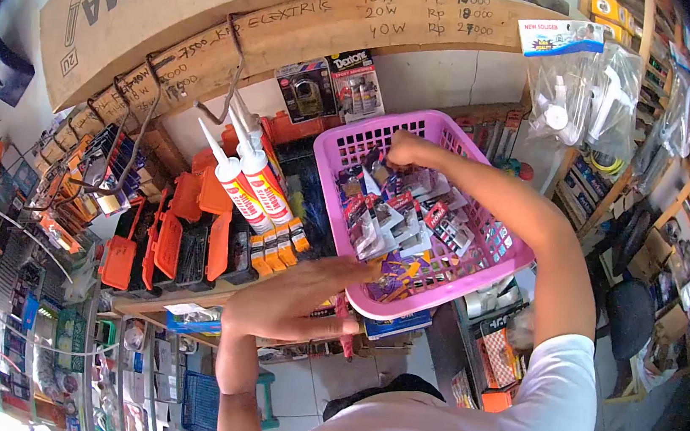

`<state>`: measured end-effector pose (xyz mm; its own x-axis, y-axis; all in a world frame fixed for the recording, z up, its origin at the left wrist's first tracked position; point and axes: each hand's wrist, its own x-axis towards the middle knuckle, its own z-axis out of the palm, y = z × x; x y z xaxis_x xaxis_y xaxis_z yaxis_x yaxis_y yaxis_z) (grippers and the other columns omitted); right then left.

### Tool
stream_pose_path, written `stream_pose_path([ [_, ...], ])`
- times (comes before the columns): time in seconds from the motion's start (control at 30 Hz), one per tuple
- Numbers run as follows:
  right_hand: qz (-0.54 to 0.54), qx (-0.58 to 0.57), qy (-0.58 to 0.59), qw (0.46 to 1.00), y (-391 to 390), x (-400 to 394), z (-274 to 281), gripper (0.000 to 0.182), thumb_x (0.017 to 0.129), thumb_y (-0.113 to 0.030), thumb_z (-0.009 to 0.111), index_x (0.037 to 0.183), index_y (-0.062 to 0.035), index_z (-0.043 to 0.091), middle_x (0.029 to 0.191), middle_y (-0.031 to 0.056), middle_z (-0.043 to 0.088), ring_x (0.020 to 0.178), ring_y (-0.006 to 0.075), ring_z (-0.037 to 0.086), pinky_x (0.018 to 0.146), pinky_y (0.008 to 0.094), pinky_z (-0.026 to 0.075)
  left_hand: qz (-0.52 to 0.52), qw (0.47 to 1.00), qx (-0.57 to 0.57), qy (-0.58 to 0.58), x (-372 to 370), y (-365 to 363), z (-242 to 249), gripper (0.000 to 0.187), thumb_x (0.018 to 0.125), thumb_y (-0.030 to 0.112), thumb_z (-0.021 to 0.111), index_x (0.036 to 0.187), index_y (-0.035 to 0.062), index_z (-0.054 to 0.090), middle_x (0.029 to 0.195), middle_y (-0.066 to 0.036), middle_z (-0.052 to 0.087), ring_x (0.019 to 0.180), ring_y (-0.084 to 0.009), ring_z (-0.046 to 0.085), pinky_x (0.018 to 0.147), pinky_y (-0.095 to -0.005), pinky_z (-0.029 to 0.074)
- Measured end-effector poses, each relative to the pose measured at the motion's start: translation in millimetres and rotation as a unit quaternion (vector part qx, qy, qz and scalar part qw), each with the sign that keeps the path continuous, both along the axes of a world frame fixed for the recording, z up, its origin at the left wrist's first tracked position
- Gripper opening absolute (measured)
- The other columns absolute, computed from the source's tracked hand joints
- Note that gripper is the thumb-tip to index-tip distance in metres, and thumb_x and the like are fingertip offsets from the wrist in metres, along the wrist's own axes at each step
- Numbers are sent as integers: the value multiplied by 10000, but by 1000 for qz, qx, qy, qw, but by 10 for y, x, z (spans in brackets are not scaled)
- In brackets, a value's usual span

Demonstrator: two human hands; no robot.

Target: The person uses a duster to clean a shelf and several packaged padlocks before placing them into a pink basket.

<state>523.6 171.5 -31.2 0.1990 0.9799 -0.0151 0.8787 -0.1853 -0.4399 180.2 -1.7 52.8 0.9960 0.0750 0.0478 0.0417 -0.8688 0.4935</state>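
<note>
- My right grip (403, 150) is curling in at the far side of the pink basket (428, 307); my fingertips are hiding among the packs, so I cannot tell if it is closing on anything.
- A dark pack (378, 168) is sitting just beside those fingers; its label is not reading.
- My left grip (302, 296) is reaching over the near-left corner of the basket, thumb and fingers parting; the back of my hand is covering the contact, so I cannot tell if I am gripping the rim.
- The basket is lying in front of me, between my hands; its underside is hidden, so I cannot see what is bearing it.
- Carded packs (399, 226) are overlapping inside it, their lower layers hiding; purple-and-yellow packets (393, 276) are lying at the near end.
- Sealant tubes (249, 196) are standing left of the basket, nozzles pointing up, with small orange-and-black boxes (278, 246) beside them.
- Open orange bins (182, 227) are standing farther left; their contents are too dark to make out.
- My left forearm is partly blocking the tabletop edge (135, 306).
</note>
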Motion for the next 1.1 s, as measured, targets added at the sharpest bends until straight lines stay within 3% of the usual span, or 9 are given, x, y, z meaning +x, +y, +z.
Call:
stream_pose_path([
  [0.1,-9,103,-62,993,-352,49,303,134,673,-116,640,644,14,661,570,113,593,502,156,544,466,355,402,40,999,8,-10,34,45,49,707,914,419,587,1410,-21,343,1408,-244,401,1326,-352,378,1088,-403,320],
  [0.3,150,140,321,925,-1295,-299,890,95,785,18,601,822,-7,685,696,-12,622,605,59,521,579,235,422,258,915,-204,-233,228,309,-304,716,948,363,556,1457,-10,217,1442,-216,368,1360,-294,334,1091,-382,281],
  [0.37,210,181,314,908,-1631,-556,973,131,795,-53,624,890,16,683,711,68,662,660,82,581,600,266,458,275,906,-198,-255,318,184,-218,686,967,347,527,1451,-14,201,1401,-195,404,1316,-262,377,1068,-358,299],
  [0.63,272,113,308,904,-2876,-1238,1127,253,879,-217,684,1036,-23,647,807,17,670,699,55,594,600,235,461,279,792,-364,-403,145,-376,-244,340,949,187,518,1215,-24,535,1013,-65,639,904,-110,551,822,-277,443],
  [0.67,303,63,278,910,-3062,-1215,1167,256,896,-242,659,1020,-18,649,798,53,679,697,99,621,612,267,479,260,800,-338,-421,76,-299,-431,462,939,267,498,1232,-89,477,1002,-232,657,833,-306,675,724,-405,563],
  [0.77,426,-172,171,871,-3388,-1083,1070,369,932,-361,595,1079,-26,643,856,108,698,710,148,654,638,305,510,228,760,-423,-438,-295,-450,-359,479,933,304,491,1183,-104,490,905,-271,656,727,-359,671,680,-453,571],
  [0.87,418,-222,135,870,-3456,-1122,289,544,945,-474,529,1270,-38,532,961,125,688,724,155,654,643,304,517,230,711,-456,-483,-750,-333,-644,477,963,354,404,1172,-62,508,773,-215,625,621,-341,638,596,-435,557],
  [1.03,89,-232,413,876,-3110,-1555,-839,746,949,-587,419,1461,-70,251,1159,110,631,969,171,632,744,332,536,256,560,-599,-512,-1332,-291,-929,554,993,436,296,1176,-36,521,741,-173,601,612,-315,605,592,-444,517],
  [1.1,78,-168,577,796,-2923,-1836,-1039,709,943,-601,410,1432,-96,322,1173,102,628,1043,178,605,790,364,531,256,539,-616,-514,-1531,-321,-1019,621,998,495,211,1160,-10,534,719,-155,586,589,-310,586,584,-445,502],
])
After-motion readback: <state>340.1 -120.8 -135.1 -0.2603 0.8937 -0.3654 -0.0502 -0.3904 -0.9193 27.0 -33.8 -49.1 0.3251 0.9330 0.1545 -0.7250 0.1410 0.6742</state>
